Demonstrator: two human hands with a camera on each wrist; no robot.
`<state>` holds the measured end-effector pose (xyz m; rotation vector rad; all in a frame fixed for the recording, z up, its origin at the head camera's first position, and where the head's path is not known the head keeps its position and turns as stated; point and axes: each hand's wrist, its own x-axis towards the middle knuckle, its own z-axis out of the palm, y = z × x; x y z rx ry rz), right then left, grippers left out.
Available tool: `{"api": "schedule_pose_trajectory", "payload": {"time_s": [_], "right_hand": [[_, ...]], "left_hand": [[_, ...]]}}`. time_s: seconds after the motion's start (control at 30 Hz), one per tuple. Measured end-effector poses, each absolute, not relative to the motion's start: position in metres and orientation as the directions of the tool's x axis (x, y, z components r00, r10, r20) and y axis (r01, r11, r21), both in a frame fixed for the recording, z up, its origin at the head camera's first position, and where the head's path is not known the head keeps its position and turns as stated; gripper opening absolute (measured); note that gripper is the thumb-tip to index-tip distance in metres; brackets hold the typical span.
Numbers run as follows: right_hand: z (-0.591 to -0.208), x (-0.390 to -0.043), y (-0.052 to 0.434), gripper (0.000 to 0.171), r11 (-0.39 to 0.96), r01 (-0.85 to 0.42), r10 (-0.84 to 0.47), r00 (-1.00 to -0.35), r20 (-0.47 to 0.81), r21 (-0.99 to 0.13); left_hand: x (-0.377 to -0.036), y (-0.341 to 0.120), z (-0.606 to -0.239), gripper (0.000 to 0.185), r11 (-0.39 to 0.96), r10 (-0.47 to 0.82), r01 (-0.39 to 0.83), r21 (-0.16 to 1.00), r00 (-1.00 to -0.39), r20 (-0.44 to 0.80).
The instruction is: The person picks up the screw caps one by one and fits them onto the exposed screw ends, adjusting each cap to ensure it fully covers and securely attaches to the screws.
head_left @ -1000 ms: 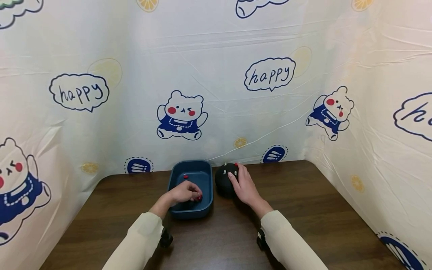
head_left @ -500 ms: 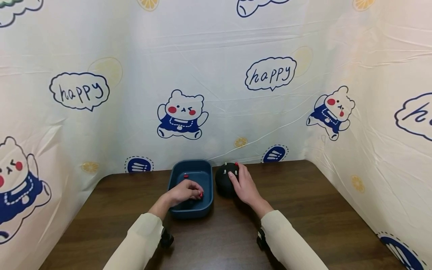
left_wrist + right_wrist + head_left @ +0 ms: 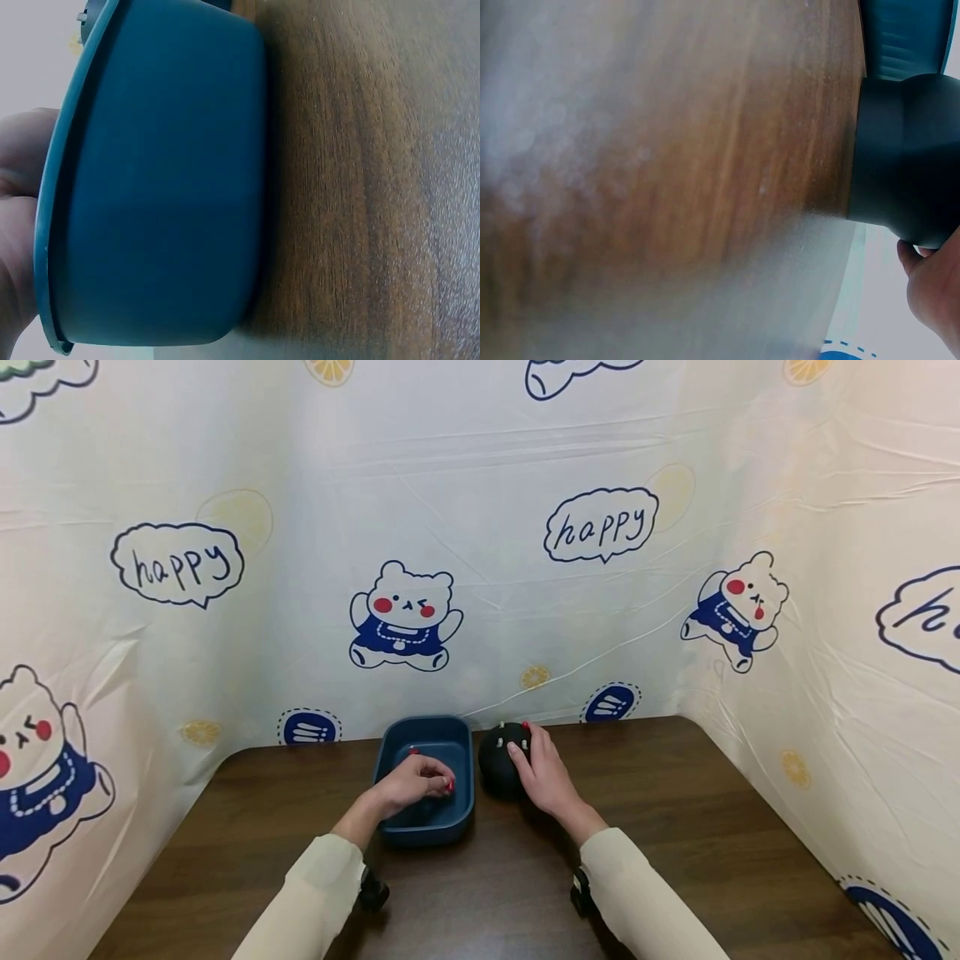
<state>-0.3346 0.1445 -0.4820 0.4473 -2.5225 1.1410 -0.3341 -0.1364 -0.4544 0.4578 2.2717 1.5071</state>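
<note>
My left hand is over the blue tray, pinching a small red piece at its fingertips. Another small red piece lies at the tray's far end, partly hidden by the hand. To the right of the tray stands a black rounded object with several small silvery pegs and one red tip on top. My right hand grips its right side, thumb across the top. In the left wrist view, the tray wall hides the left fingertips. The right wrist view shows the black object's wider base.
Both things stand near the back edge of a dark brown wooden table. A pale printed curtain hangs behind it and along the sides. Each sleeve has a dark wrist device, such as the left one.
The left hand has risen slightly with the red piece, which has shifted a little up and right in the head view. The right hand and black object have stayed in place.
</note>
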Motion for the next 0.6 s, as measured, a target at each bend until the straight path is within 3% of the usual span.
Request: {"api": "schedule_pose_trajectory", "payload": {"time_s": [0.6], "right_hand": [[-0.4812,-0.3345,0.1452,0.061,0.637,-0.405,-0.144,-0.899,0.414,-0.656]], "left_hand": [[-0.3332,-0.1297,-0.4512,0.028,0.361,0.399,0.098,0.927,-0.915,-0.059]]}}
